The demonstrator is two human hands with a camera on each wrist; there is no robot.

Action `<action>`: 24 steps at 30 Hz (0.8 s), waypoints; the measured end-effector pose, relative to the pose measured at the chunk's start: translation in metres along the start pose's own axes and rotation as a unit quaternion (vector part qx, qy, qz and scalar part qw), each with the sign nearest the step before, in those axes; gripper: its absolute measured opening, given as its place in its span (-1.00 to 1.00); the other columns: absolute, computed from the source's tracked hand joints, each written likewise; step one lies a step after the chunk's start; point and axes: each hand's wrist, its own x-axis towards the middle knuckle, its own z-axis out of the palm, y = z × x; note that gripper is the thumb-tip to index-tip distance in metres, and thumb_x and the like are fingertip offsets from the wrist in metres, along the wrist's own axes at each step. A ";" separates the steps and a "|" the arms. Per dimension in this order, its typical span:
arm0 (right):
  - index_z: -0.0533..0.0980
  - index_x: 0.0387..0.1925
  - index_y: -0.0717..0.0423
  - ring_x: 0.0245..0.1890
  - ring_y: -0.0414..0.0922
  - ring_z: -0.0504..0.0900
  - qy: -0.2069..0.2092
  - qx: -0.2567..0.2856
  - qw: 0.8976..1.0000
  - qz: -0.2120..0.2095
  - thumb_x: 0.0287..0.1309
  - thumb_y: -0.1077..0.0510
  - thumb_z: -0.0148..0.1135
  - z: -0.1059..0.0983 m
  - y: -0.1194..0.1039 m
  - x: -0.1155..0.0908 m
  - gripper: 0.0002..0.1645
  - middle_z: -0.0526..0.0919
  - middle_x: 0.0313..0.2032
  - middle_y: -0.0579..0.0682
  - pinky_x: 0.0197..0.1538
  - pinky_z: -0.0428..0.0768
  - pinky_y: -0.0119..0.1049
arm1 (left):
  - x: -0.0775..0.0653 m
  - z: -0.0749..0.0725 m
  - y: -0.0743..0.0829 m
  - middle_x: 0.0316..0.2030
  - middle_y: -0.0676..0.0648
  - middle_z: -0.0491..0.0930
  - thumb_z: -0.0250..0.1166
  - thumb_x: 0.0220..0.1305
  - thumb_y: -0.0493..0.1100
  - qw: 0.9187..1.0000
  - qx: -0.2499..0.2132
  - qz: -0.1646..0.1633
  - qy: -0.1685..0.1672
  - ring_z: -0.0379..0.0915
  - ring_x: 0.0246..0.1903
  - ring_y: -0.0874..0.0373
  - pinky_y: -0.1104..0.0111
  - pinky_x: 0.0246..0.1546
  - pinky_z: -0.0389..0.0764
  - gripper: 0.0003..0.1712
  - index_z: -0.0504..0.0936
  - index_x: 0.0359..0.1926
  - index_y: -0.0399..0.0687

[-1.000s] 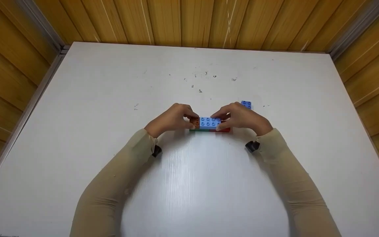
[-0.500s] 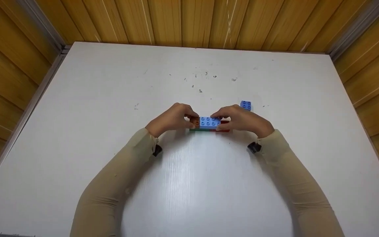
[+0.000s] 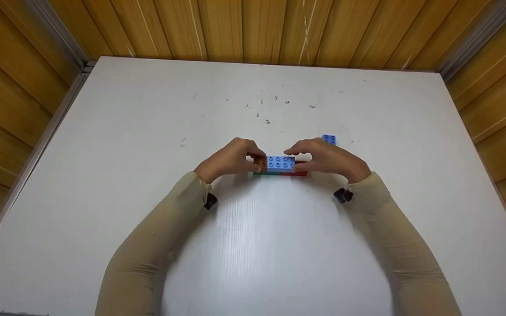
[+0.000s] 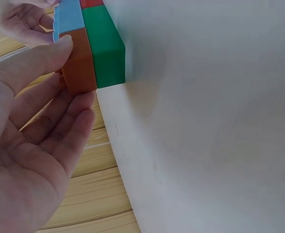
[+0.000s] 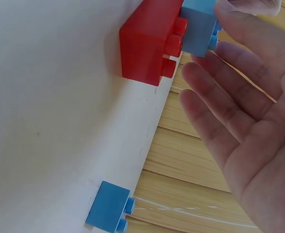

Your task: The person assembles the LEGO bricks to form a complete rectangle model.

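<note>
A two-layer row of toy building bricks lies mid-table. Its lower layer has a green brick (image 4: 106,48) on the left and a red brick (image 5: 144,39) on the right. On top sit an orange-brown brick (image 4: 79,63) and, beside it, a light blue brick (image 3: 279,163) with studs up. My left hand (image 3: 231,159) pinches the orange-brown brick at the left end between thumb and fingers. At the right end, my right hand (image 3: 330,158) has loosely spread fingers, its thumb and index fingertips right at the light blue brick's edges. Studs of the red brick show uncovered.
A separate small blue brick (image 3: 330,138) stands behind the right hand, partly covered by it in the head view. The white table (image 3: 262,245) has dark scuff marks toward the back. Wood-look panels (image 3: 257,30) wall the far side and both flanks.
My right hand has shifted slightly to the right, and its fingers have spread off the light blue brick. The left hand and the brick row have stayed nearly still.
</note>
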 end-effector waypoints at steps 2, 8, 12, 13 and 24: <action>0.53 0.16 0.12 0.10 -0.01 0.56 0.005 0.005 1.000 0.001 0.16 0.12 0.32 -0.002 0.001 -0.001 -0.49 0.62 0.08 0.07 0.18 0.51 -0.04 | -0.001 0.000 -0.001 -0.20 -0.06 0.68 0.40 0.09 -0.29 1.000 -0.002 0.011 0.003 0.54 -0.12 0.12 0.29 0.01 0.57 -0.69 0.73 -0.08 -0.14; 0.52 0.15 0.19 0.16 0.05 0.53 0.030 0.010 0.999 0.001 0.14 0.10 0.34 -0.008 0.007 -0.004 -0.46 0.60 0.11 0.14 0.23 0.47 0.00 | -0.002 0.001 -0.004 -0.17 -0.05 0.68 0.41 0.10 -0.29 1.000 -0.015 0.016 0.010 0.54 -0.12 0.13 0.29 0.03 0.57 -0.67 0.71 -0.05 -0.15; 0.51 0.16 0.20 0.18 0.08 0.51 0.047 0.008 0.999 0.011 0.13 0.12 0.35 -0.014 0.014 -0.006 -0.45 0.58 0.13 0.14 0.20 0.48 0.04 | -0.001 0.001 -0.005 -0.12 -0.07 0.67 0.39 0.11 -0.29 1.000 -0.010 0.007 0.014 0.54 -0.09 0.11 0.26 0.05 0.57 -0.64 0.69 -0.01 -0.17; 0.51 0.16 0.20 0.18 0.09 0.50 0.050 0.005 0.999 0.015 0.13 0.12 0.35 -0.016 0.016 -0.007 -0.45 0.58 0.14 0.14 0.20 0.48 0.06 | -0.001 0.001 -0.005 -0.11 -0.08 0.67 0.38 0.11 -0.30 1.000 -0.010 0.005 0.015 0.54 -0.09 0.11 0.26 0.06 0.56 -0.64 0.69 -0.01 -0.17; 0.46 0.23 0.12 0.25 0.10 0.43 0.081 0.007 0.993 0.091 0.14 0.08 0.35 -0.026 0.035 -0.009 -0.39 0.50 0.22 0.10 0.30 0.38 0.07 | 0.003 -0.001 -0.008 -0.08 -0.09 0.66 0.38 0.12 -0.30 0.999 -0.019 -0.005 0.026 0.54 -0.07 0.10 0.28 0.06 0.56 -0.63 0.68 0.00 -0.19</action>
